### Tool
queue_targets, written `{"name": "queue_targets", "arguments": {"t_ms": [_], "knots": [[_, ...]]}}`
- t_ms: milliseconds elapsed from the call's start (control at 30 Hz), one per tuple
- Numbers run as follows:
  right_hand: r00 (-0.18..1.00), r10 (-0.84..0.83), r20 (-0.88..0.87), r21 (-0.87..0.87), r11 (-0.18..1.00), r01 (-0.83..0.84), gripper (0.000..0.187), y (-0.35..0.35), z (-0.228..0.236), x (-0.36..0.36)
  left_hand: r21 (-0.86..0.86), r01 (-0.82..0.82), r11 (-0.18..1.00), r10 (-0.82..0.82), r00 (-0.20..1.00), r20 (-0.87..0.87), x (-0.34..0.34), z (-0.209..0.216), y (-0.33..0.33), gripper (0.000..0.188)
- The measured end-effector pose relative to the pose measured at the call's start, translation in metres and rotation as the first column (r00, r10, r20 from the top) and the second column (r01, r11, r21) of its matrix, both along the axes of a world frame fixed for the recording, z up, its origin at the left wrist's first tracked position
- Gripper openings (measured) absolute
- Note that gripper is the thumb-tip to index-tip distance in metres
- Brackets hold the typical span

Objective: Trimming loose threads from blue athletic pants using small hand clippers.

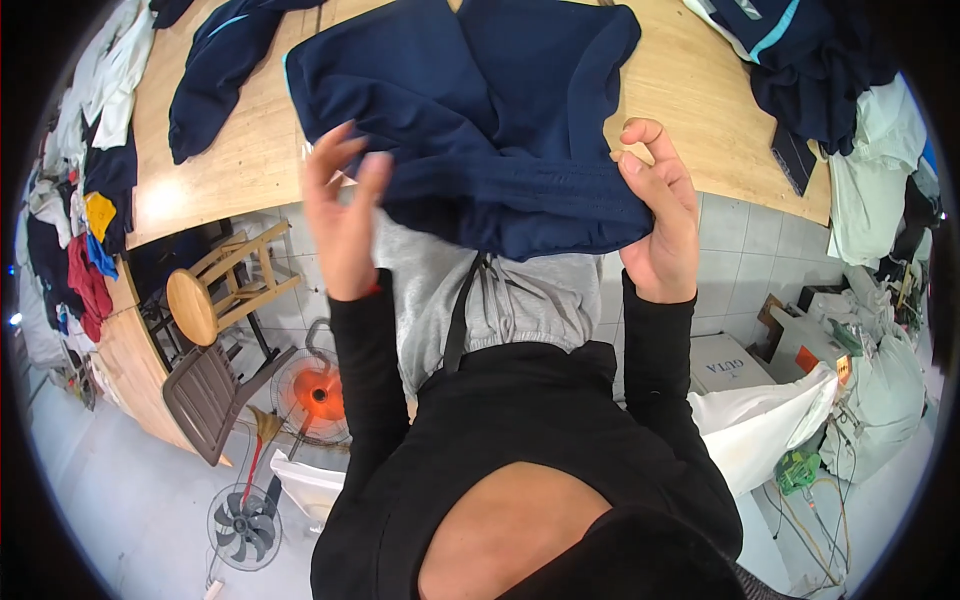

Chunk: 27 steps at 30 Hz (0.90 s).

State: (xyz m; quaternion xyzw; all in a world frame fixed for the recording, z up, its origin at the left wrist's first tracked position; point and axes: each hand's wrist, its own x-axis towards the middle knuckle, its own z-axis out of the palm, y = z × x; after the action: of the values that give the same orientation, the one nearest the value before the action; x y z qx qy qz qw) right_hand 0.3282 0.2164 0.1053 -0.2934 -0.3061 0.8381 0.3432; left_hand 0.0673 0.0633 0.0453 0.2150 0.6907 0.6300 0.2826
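Observation:
Navy trousers (pixel 530 110) lie over the near edge of the wooden table, with their stitched waistband (pixel 530 190) toward me and the legs stretching away. My left hand (pixel 345 215) is beside the waistband's left end, fingers spread and slightly blurred by motion. It appears to hold nothing. At the other end of the waistband, my right hand (pixel 665 215) has its fingers curled, with the thumb at the cloth's edge and the band against the palm. The waistband's lower fold hangs past the table edge in front of my grey lower garment (pixel 540 310).
More dark garments lie on the table (pixel 240 190), including a navy one (pixel 220 75) at left and a pile (pixel 810 70) at right. A wooden stool (pixel 195 305), an orange-centred fan (pixel 318 393) and a brown chair (pixel 200 400) stand left. A white box (pixel 725 360) sits right.

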Motion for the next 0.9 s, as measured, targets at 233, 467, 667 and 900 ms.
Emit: {"name": "queue_targets", "arguments": {"t_ms": [233,467,667,900], "knots": [[0.998,0.051,0.045,0.051,0.997,-0.053,0.048,-0.009,0.013,0.002,0.091,0.717,0.691,-0.692,0.692,-0.204,0.056,0.04,0.053,0.048],[0.762,-0.553,0.336,0.94,0.251,-0.232,0.05,-0.036,0.013,0.011,0.171,0.458,0.873,-0.165,0.605,-0.779,0.057,0.064,0.033,0.033],[0.852,-0.521,-0.063,0.99,-0.14,-0.012,0.051,-0.026,0.007,0.006,0.409,0.428,0.806,0.133,0.541,-0.83,0.055,0.065,0.013,0.044],[0.792,-0.526,-0.311,0.94,-0.296,0.172,0.032,-0.029,0.003,-0.007,0.481,0.433,0.763,0.214,0.532,-0.819,0.05,0.06,0.006,0.041]]}}
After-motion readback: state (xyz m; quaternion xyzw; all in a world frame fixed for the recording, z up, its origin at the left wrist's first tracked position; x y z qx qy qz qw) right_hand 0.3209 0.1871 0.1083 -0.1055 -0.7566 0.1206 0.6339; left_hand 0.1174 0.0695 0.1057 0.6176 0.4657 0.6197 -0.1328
